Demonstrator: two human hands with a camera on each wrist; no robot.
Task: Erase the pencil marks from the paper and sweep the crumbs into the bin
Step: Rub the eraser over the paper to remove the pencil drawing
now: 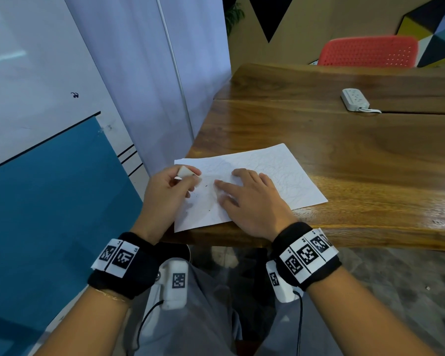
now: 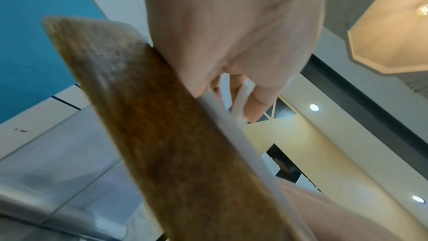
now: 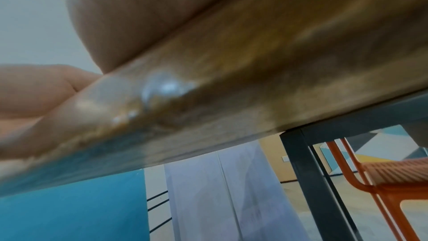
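Observation:
A white sheet of paper (image 1: 275,173) with faint pencil scribbles lies at the near left corner of the wooden table (image 1: 357,155), its left edge overhanging. My left hand (image 1: 170,186) pinches a white eraser (image 1: 186,172) over the paper's left end. My right hand (image 1: 244,194) lies flat on the paper with straight fingers, holding it down. A few dark crumbs (image 1: 206,186) sit on the sheet between the hands. In the left wrist view the left hand (image 2: 231,43) holds the eraser (image 2: 241,102) above the paper's edge (image 2: 234,135). No bin shows.
A white power strip (image 1: 355,99) with a cable lies far back on the table. A red chair (image 1: 368,51) stands behind the table. A blue and white wall panel (image 1: 49,188) is on the left. The table's dark metal leg (image 3: 308,180) shows beneath.

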